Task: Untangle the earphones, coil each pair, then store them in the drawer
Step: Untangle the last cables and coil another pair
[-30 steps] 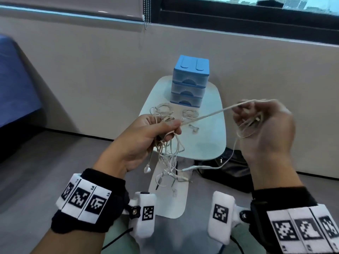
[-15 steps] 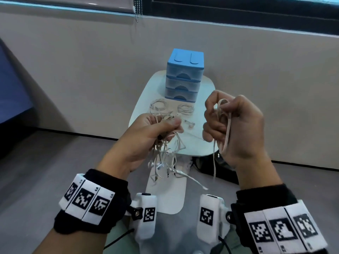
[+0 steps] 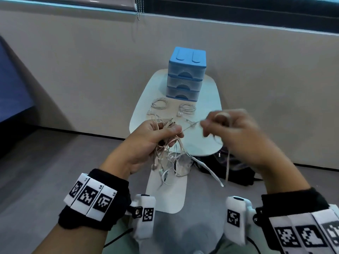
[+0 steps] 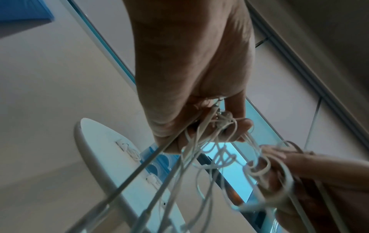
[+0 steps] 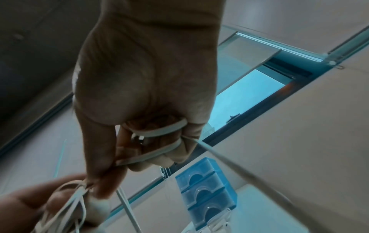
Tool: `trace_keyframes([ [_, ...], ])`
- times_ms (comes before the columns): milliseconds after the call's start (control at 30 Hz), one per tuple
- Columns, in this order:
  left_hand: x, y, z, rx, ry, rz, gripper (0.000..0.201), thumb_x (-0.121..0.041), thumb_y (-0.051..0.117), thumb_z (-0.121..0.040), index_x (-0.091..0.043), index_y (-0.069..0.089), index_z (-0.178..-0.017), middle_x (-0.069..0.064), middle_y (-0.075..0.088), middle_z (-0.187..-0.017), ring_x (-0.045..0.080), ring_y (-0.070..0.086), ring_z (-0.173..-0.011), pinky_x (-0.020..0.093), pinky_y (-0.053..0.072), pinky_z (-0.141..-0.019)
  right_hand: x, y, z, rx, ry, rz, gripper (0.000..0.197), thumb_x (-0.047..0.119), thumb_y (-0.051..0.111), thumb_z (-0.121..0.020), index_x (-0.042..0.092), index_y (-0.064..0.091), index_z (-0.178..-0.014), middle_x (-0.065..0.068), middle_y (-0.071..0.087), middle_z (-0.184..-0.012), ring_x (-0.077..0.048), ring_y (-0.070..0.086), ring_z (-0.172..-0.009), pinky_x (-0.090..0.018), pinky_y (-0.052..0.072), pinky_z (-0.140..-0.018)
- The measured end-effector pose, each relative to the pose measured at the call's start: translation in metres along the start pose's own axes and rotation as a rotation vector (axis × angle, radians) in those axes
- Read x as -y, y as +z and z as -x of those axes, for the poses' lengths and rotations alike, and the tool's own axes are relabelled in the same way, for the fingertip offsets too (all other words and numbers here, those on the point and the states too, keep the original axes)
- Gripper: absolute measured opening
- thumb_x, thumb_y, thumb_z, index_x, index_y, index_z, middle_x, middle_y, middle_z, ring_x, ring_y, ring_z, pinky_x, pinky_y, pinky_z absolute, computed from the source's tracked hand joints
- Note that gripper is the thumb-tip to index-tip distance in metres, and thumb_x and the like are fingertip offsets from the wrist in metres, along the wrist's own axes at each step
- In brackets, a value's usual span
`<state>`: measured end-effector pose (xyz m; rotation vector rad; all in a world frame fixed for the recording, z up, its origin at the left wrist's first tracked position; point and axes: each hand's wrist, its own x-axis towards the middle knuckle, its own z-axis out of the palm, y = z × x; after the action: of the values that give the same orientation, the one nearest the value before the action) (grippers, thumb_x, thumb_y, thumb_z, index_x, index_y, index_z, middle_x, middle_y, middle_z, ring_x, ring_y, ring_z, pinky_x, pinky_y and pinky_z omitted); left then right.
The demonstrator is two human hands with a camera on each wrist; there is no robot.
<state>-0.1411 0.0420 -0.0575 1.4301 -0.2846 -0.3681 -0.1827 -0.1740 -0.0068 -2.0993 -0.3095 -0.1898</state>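
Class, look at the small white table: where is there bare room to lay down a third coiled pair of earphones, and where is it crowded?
Bare patches: the table right of the right coil, and the near edge, partly hidden behind the right hand. Left of the left coil is only a narrow strip. Crowded: the back, filled by the drawer box, with both coils just in front.

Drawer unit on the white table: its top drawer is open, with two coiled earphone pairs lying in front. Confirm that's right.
Not quite. In the head view all three drawers of the blue drawer unit are closed. The rest holds: two coiled earphone pairs lie in front of it on the white table.
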Motion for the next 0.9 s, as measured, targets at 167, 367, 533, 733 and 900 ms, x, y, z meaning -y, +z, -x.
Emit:
trace_keyframes([
  [167,-0.001,0.000,0.001,0.091,0.019,-0.065,0.016,-0.030,0.071,-0.093,-0.016,0.075,-0.087,0.004,0.059,-0.075,0.015,0.045,-0.070,0.032,0.029,-0.062,-0.002,-0.022,-0.011,-0.488,0.039,-0.686,0.009,0.004,0.063,-0.088,0.009,0.066,-0.082,-0.007,0.065,-0.083,-0.018,0.057,-0.080,-0.027,0.038,-0.071],
  [367,-0.007,-0.005,0.002,0.071,-0.011,-0.148,0.019,-0.027,0.065,-0.097,-0.014,0.076,-0.090,0.004,0.062,-0.075,0.010,0.052,-0.067,0.025,0.037,-0.062,0.007,-0.031,-0.019,-0.569,-0.022,-1.053,0.028,0.015,0.049,-0.098,0.019,0.048,-0.070,-0.008,0.073,-0.083,-0.032,0.072,-0.105,-0.041,0.050,-0.099],
  [533,-0.006,-0.019,0.006,0.015,0.010,-0.181,0.021,-0.023,0.062,-0.100,-0.007,0.072,-0.090,-0.002,0.051,-0.066,0.009,0.045,-0.058,0.020,0.037,-0.057,-0.005,-0.043,-0.008,-0.543,0.025,-0.766,0.038,0.018,0.058,-0.093,0.019,0.040,-0.060,0.000,0.036,-0.048,-0.021,0.036,-0.044,-0.030,0.038,-0.050],
  [733,-0.014,-0.008,0.007,0.128,0.056,-0.197,0.027,-0.022,0.061,-0.096,0.003,0.070,-0.092,-0.007,0.038,-0.056,0.005,0.031,-0.047,0.017,0.029,-0.047,-0.034,-0.012,0.001,0.052,0.201,-0.004,0.020,0.036,0.082,-0.082,0.028,0.068,-0.093,0.001,0.065,-0.070,-0.023,0.052,-0.058,-0.037,0.041,-0.060],
  [900,-0.018,0.003,0.008,0.233,0.086,-0.224,0.018,-0.009,0.059,-0.099,0.001,0.070,-0.089,-0.007,0.045,-0.058,0.002,0.036,-0.049,0.014,0.030,-0.049,-0.030,0.026,0.003,0.272,0.112,-0.122,0.034,0.016,0.076,-0.090,0.032,0.067,-0.119,0.009,0.072,-0.114,-0.005,0.068,-0.090,-0.036,0.054,-0.078],
])
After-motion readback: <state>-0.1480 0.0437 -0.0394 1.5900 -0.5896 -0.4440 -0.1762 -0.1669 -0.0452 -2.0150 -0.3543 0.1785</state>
